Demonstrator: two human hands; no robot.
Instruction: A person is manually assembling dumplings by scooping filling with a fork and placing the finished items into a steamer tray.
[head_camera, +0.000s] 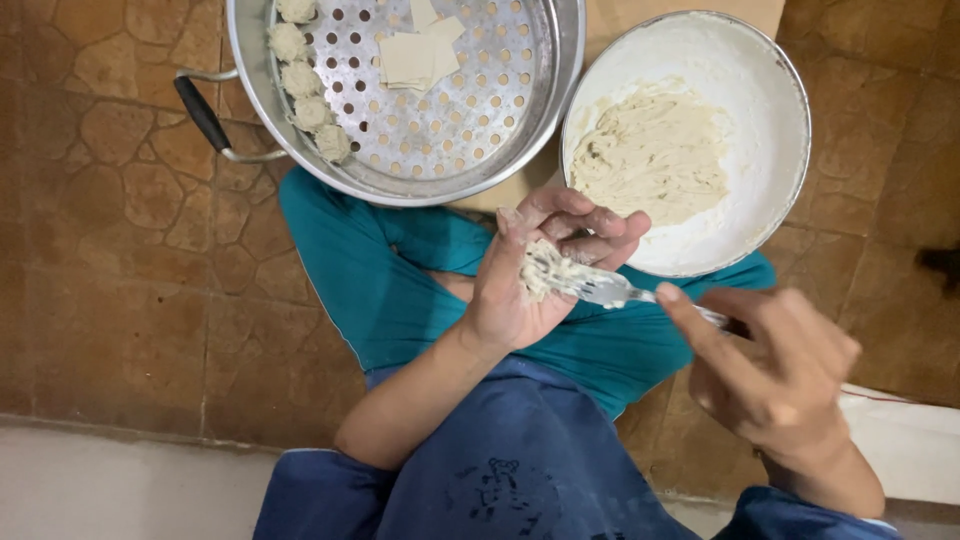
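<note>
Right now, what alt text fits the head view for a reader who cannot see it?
The left hand cups a dumpling wrapper while the right hand presses pale filling into it with a fork. Above sit a white bowl of filling and a perforated steamer tray holding finished dumplings.

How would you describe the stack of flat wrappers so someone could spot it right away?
Find the round perforated metal steamer tray at the top, left of the white bowl. The wrappers lie near its upper middle: a small pile of pale flat squares, unlike the lumpy filled dumplings lined along the left rim.
</note>
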